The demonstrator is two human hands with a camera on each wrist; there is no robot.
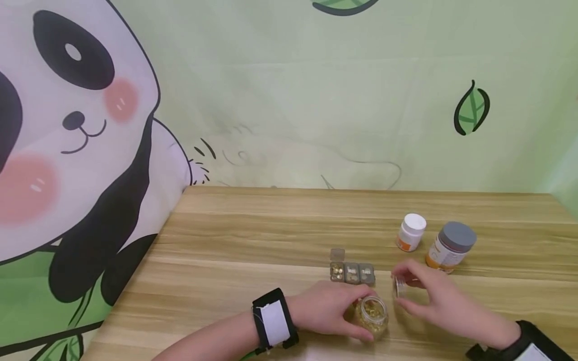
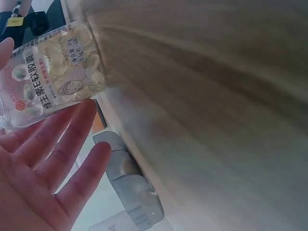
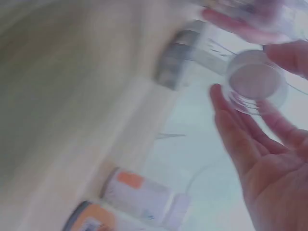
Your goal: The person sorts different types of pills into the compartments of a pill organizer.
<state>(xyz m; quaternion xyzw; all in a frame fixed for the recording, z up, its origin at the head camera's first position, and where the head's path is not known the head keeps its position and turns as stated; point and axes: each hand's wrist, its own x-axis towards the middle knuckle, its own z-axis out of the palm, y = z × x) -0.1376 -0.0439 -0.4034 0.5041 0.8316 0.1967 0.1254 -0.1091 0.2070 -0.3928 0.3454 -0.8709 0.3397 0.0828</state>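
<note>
A clear jar of yellowish softgel capsules (image 1: 373, 321) stands uncapped on the table. My left hand (image 1: 322, 308) holds it from the left, thumb and fingers around its sides. In the left wrist view the printed label of the jar (image 2: 53, 72) shows. To the jar's right, my right hand (image 1: 435, 296) pinches a clear round lid (image 1: 399, 287) above the table. The right wrist view shows the round face of the lid (image 3: 255, 82) between thumb and fingers. Just behind my left hand lies a small grey pill organizer (image 1: 352, 273); its left compartment is open with capsules inside.
Behind my right hand stand a white bottle (image 1: 412, 232) with a white cap and a larger bottle (image 1: 450, 246) with a grey cap. The wooden table (image 1: 235, 230) ends at a green cloth backdrop (image 1: 280, 100) printed with a panda.
</note>
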